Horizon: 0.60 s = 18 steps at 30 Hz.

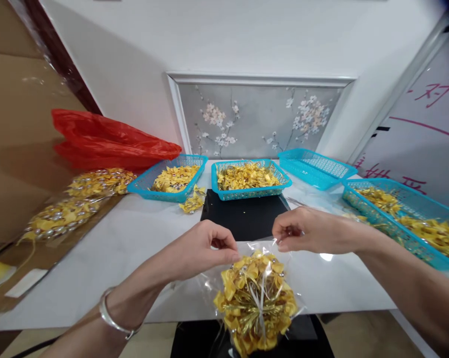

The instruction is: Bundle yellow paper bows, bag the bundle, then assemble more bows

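A clear plastic bag (224, 278) filled with yellow and gold ribbon bows (256, 301) hangs in front of me over the near edge of the white table (116, 248). My left hand (200, 251) pinches the left side of the bag's mouth, fingers closed on the film. My right hand (306, 231) pinches the right side of the mouth in the same way. Both hands hold the bag's top stretched between them. A silver bangle (114, 318) sits on my left wrist.
A black mat (243, 216) lies beyond my hands. Turquoise baskets (250, 181) of yellow bows stand behind it and at right (407, 216); one basket (314, 169) holds nothing. Packed bags of bows (79, 199) and a red plastic bag (109, 141) lie at left.
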### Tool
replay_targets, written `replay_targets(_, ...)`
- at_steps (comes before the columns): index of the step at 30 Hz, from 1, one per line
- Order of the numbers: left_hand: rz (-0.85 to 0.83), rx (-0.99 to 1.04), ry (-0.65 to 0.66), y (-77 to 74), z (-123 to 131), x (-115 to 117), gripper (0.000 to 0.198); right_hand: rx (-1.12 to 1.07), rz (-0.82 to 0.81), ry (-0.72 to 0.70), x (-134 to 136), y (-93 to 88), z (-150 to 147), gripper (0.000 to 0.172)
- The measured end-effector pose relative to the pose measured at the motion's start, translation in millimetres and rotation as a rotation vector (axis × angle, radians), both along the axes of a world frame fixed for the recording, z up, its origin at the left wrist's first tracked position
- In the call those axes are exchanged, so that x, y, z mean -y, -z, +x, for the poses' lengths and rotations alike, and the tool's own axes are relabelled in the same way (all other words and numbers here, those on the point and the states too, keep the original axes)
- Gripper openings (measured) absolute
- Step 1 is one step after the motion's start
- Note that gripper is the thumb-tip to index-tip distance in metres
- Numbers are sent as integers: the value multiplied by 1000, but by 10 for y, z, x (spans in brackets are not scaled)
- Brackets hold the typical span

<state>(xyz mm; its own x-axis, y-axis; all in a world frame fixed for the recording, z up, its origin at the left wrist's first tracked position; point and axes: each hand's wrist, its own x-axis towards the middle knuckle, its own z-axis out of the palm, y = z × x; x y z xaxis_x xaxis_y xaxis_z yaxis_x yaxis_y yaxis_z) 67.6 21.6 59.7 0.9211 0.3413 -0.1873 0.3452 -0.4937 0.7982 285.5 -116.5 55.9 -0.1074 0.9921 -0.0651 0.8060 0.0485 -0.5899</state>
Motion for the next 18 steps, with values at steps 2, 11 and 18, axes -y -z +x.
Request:
replay_targets(2,-9,-4,0,-4,0,-5,11,-31,-20,3,30,6,30,6)
replay_targets(11,-154,-20,-18,30,-55,-71,9,-121,-50,26,148,-54,93,12)
replay_targets(18,-200,63,-30,78,-225,-189,30,-236,-47,79,209,17,130,13)
